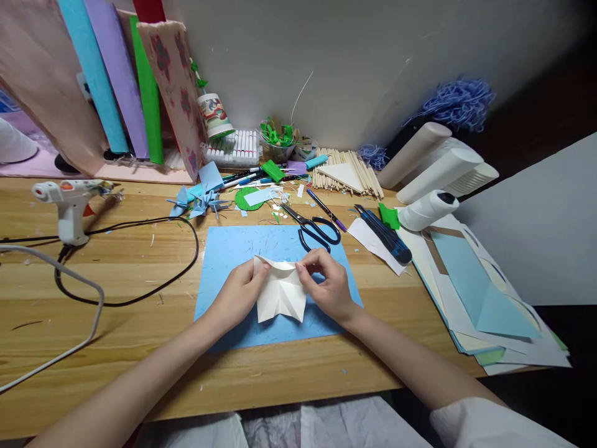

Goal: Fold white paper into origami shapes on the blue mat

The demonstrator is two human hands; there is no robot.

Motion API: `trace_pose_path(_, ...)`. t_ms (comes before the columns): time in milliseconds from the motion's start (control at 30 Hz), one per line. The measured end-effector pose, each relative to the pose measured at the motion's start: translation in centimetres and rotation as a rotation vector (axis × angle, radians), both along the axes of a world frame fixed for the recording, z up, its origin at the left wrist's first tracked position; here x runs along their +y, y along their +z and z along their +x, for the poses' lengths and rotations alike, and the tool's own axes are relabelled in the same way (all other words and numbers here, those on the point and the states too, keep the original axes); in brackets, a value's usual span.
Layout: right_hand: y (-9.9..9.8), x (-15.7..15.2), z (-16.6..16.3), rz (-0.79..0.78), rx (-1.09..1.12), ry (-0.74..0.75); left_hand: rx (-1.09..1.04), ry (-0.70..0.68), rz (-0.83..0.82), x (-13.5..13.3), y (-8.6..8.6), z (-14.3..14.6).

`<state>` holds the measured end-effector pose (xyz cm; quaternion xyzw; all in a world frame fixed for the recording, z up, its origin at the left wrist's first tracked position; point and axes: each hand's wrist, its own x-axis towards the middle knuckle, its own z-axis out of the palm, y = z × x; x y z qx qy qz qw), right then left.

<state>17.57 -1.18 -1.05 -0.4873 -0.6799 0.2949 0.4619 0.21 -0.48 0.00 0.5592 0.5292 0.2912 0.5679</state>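
A small creased sheet of white paper (281, 295) is held up over a blue mat (228, 249) on the wooden table. Fold lines run across it, and its upper edge bows between my hands. My left hand (239, 291) pinches the upper left corner, thumb in front. At the upper right corner, my right hand (329, 286) grips the paper between thumb and fingers. Just beyond my right hand lie black-handled scissors (317, 229), partly on the mat. Behind the mat rest folded blue paper cranes (205, 202).
A glue gun (69, 208) stands at left with its looping black cord (186, 264). A box cutter (385, 233) and a purple pen (326, 210) lie at right. Stacked paper sheets (485, 292) cover the right edge. Wooden sticks (368, 174) and markers (240, 148) line the back.
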Motion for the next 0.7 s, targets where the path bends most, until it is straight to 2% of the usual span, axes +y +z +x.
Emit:
trace_pose_path(200, 0.3, -0.4, -0.3, -0.107, 0.023, 0.114, 0.108, -0.068, 0.103, -0.6, 0.4, 0.2)
trace_pose_path(300, 0.4, -0.6, -0.3, -0.149, 0.024, 0.219, 0.149, -0.047, 0.125, -0.6, 0.1, 0.3)
trace_pose_path(500, 1.2, 0.4, 0.8, -0.163, 0.020, 0.547, -0.034, -0.086, 0.093, -0.1, 0.5, 0.1)
trace_pose_path(700, 1.6, 1.5, 1.9, -0.135, -0.078, 0.625, 0.039, -0.125, 0.053, -0.1, 1.0, 0.0)
